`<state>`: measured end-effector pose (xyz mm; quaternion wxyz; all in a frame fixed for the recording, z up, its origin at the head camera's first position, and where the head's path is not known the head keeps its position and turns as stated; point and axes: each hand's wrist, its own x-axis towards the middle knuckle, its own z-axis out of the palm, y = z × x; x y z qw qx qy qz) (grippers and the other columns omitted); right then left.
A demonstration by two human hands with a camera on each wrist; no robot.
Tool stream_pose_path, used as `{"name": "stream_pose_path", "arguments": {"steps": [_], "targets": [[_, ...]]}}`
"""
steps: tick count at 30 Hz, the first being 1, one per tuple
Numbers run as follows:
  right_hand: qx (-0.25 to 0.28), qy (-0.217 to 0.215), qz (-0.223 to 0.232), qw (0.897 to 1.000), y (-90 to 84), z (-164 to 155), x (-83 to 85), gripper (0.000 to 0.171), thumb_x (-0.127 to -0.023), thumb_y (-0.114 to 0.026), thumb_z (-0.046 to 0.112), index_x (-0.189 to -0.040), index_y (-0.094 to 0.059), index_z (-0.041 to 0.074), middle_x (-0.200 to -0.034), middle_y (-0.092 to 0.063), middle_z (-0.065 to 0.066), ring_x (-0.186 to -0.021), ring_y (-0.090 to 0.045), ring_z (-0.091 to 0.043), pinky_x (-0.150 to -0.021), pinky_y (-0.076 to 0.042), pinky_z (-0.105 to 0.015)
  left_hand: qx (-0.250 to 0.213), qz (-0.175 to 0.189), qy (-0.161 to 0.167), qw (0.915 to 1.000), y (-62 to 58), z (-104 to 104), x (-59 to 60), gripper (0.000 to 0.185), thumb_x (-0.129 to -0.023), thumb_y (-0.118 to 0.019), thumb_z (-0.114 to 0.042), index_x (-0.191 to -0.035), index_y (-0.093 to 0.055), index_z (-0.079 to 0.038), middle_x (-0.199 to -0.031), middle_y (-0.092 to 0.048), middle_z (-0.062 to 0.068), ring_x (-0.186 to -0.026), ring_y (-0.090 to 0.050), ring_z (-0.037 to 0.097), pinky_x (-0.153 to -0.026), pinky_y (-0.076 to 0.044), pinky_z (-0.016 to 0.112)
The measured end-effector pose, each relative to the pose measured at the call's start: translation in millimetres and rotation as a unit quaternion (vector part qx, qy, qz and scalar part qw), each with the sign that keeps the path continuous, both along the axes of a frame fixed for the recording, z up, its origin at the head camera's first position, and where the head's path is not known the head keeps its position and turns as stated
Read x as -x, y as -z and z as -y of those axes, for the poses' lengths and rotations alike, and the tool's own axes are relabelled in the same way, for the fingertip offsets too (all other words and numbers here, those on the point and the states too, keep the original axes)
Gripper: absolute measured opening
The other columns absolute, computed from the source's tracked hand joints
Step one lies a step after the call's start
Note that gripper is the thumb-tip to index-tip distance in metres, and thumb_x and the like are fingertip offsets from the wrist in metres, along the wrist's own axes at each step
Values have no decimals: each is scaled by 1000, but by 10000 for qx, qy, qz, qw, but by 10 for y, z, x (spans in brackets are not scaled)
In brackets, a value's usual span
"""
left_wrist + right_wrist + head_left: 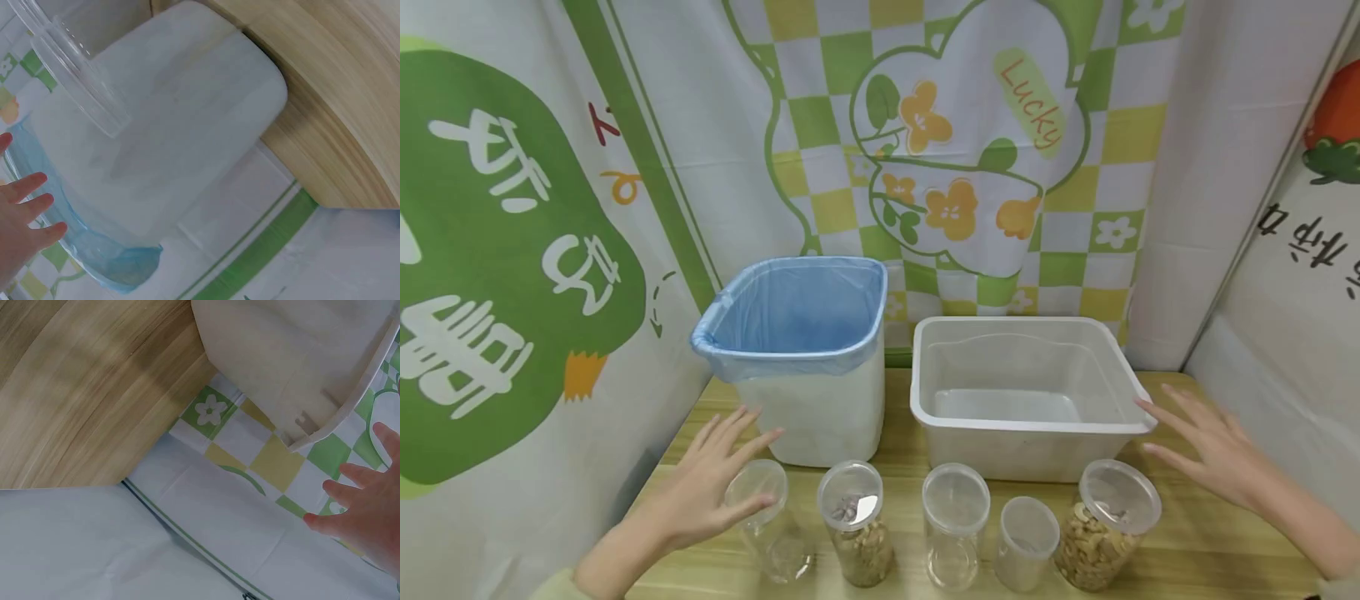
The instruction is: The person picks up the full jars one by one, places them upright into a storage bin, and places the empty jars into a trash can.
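The left hand (706, 477), fingers spread and grasping nothing, hovers near the leftmost clear jar (781, 537) and the white bin (831, 417) lined in blue. The right hand (1213, 446), likewise released, hangs just beside the white tub (1000, 452). Five clear jars (955, 537) stand in a row on the desk (1217, 533), the rightmost containing nuts (1090, 546).

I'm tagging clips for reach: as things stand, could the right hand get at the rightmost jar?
Probably yes: the right hand holds nothing and hovers to the right of the jar, with nothing visible between them. The tub stands beyond the jar, seemingly out of the way.
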<state>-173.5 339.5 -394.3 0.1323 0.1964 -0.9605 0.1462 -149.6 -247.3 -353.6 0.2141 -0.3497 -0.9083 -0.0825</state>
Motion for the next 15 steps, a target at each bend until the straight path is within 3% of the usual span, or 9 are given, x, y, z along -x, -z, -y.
{"name": "stream_pose_path", "arguments": {"steps": [4, 7, 10, 15], "targets": [[171, -199, -103, 9996, -16, 52, 55, 59, -85, -58, 29, -137, -32, 23, -139, -21, -27, -127, -16, -44, -99, 8, -61, -113, -99, 294, 9995, 7, -113, -14, 62, -78, -59, -47, -126, -47, -10, -131, -38, 20, -118, -35, 37, -109, -1, 27], [196, -313, -336, 9988, -30, 97, 103, 58, -80, -63, 29, -133, -40, 23, -134, -30, -28, -116, -30, -50, -93, -9, -69, -208, -42, 395, 9990, 22, -206, -31, 60, -78, -60, -46, -125, -49, -10, -129, -41, 17, -116, -39, 35, -106, -18, 39], [201, -328, -521, 9979, -39, 136, 136, 57, -75, -69, 29, -128, -47, 22, -128, -39, -28, -106, -40, -51, -81, -27, -69, -289, 92, 452, 9985, 43, -306, -50, 56, -79, -61, -43, -123, -50, -10, -128, -43, 14, -115, -42, 32, -94, -35, 48], [417, -318, -511, 9973, -38, 199, 186, 49, -73, -71, 26, -118, -55, 14, -121, -44, -28, -103, -41, -51, -73, -34, -67, -392, 275, 515, 9975, 89, -454, -75, 50, -79, -63, -39, -120, -51, -13, -128, -44, 9, -113, -45, 27, -87, -43, 46]]}}
